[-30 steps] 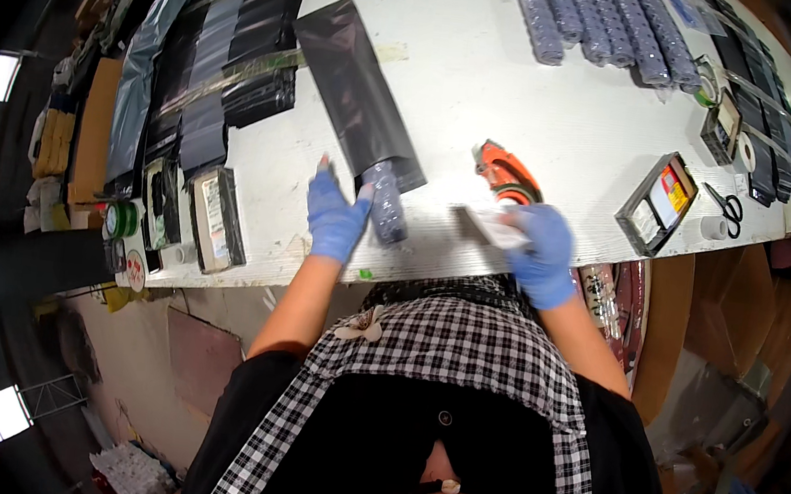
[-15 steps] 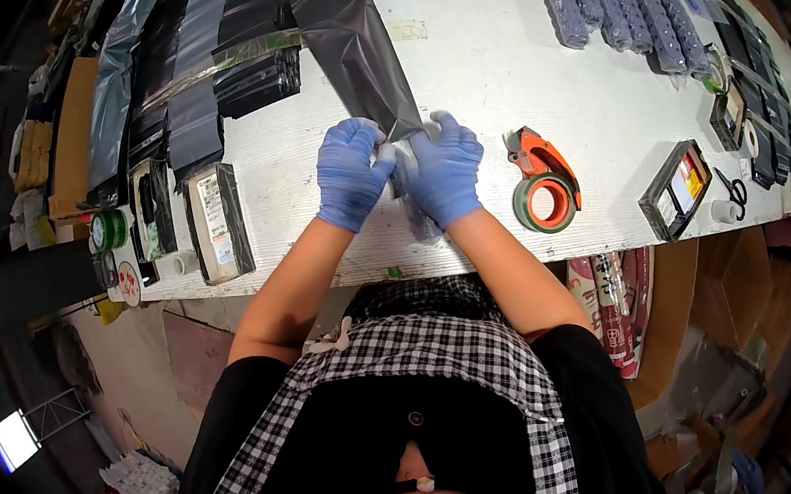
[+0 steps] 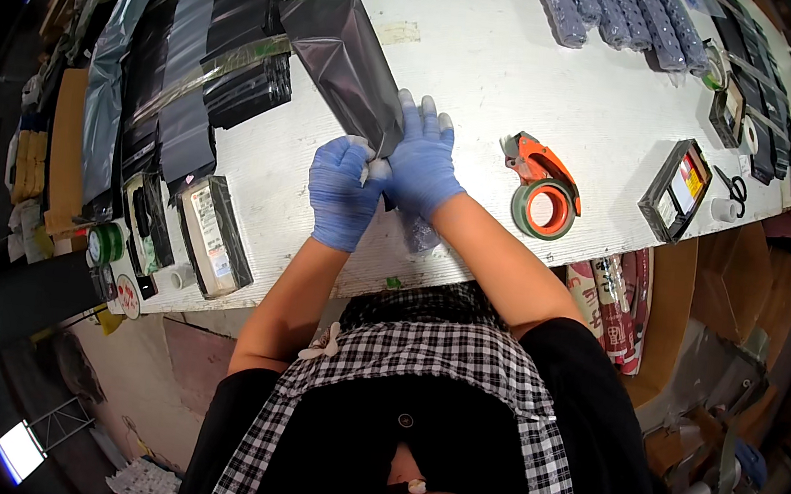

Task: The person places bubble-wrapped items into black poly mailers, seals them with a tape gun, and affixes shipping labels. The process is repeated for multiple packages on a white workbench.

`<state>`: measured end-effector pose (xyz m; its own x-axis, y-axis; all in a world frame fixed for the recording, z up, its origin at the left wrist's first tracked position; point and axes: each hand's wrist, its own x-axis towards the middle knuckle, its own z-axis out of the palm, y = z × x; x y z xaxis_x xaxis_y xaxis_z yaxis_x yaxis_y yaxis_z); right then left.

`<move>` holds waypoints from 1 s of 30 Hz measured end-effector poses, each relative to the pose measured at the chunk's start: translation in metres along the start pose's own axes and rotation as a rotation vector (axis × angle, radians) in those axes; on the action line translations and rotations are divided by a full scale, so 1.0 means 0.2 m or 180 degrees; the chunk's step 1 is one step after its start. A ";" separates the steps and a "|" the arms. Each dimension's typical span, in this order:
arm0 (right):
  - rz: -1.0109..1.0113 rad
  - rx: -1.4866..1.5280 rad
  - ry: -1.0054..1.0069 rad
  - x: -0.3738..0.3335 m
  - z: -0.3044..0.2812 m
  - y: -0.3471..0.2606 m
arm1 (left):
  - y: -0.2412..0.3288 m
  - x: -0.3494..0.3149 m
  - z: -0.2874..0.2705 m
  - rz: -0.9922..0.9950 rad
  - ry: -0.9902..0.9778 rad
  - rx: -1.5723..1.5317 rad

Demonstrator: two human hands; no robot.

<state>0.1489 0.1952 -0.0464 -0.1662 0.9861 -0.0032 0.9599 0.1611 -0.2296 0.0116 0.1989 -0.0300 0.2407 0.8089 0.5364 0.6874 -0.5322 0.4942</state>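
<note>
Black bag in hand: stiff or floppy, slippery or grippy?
The black bag is probably floppy: its surface is creased and dented. Likely a bit slippery too, given the smooth, glossy sheen.

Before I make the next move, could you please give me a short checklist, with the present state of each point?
1. Left hand has a grip on the near end of the dark bag: ok, fingers curled there.
2. Right hand is pinching the bag: cannot tell; its fingers are stretched out, thumb contact unclear.
3. Bubble-wrapped roll is fully inside the bag: not ok; its near end shows outside.
4. Orange tape dispenser is free: ok, lying to the right of both hands, untouched.
5. Scissors are away from the hands: ok, far to the right.
</note>
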 end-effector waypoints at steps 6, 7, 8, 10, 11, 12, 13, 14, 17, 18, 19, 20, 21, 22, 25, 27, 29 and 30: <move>-0.0032 0.0559 0.0657 -0.37 0.00 0.03 | -0.04 -0.09 -0.01 -0.0147 0.0108 -0.0116; -0.0093 0.0620 0.0723 -0.31 -0.02 0.02 | -0.04 -0.11 0.00 -0.0102 0.0183 -0.0148; -0.0036 0.0502 0.0670 -0.23 0.01 0.01 | -0.05 -0.12 0.00 -0.0109 0.0114 -0.0066; 0.0159 0.0247 0.0309 -0.07 0.00 -0.01 | -0.05 -0.13 0.02 -0.0100 -0.0008 0.0115; 0.0280 0.0090 -0.0024 0.00 -0.03 -0.04 | -0.06 -0.16 0.04 -0.0420 -0.0026 -0.0011; 0.0146 0.0396 0.0369 -0.04 -0.04 -0.02 | -0.06 -0.21 0.06 -0.0740 -0.0045 -0.0136; -0.0025 0.0710 0.0753 -0.13 -0.05 -0.01 | -0.07 -0.27 0.06 -0.1081 -0.0041 -0.0239; -0.0157 0.1013 0.1143 -0.25 -0.07 0.02 | -0.05 -0.31 0.06 -0.1655 -0.0399 -0.0564; -0.0704 0.1421 0.0693 -0.82 0.21 0.28 | -0.08 -0.40 0.09 -0.2469 -0.1242 -0.1022; -0.1100 0.1511 0.0369 -0.94 0.44 0.36 | -0.10 -0.40 0.10 -0.2638 -0.1462 -0.0998; -0.1225 0.1549 0.0324 -0.89 0.37 0.31 | -0.11 -0.41 0.11 -0.2806 -0.1696 -0.0958; -0.1347 0.1583 0.0289 -0.79 0.19 0.22 | -0.13 -0.41 0.10 -0.2964 -0.1931 -0.0917; -0.1459 0.1597 0.0275 -0.68 0.09 0.14 | -0.11 -0.39 0.07 -0.2777 -0.2120 -0.0802; -0.1252 0.1515 0.0385 -0.57 0.10 0.08 | -0.06 -0.35 0.01 -0.2580 -0.2298 -0.0696; -0.0860 0.1532 0.0572 -0.34 0.06 0.00 | -0.04 -0.35 -0.12 -0.2614 -0.2230 -0.0626; -0.0785 0.1884 0.0612 -0.27 -0.01 -0.03 | -0.12 -0.38 -0.17 -0.2982 -0.2126 -0.0960; -0.0376 0.1484 0.1041 -0.36 -0.03 -0.03 | -0.18 -0.47 -0.20 -0.3596 -0.2146 -0.1658; -0.0170 0.1281 0.1251 -0.40 -0.03 -0.04 | -0.20 -0.52 -0.22 -0.3688 -0.2060 -0.1787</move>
<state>0.1554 0.1154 -0.0380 -0.0417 0.9306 0.3637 0.7777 0.2587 -0.5729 -0.0713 0.1250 -0.0756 0.1116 0.7343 -0.6696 0.3890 0.5877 0.7094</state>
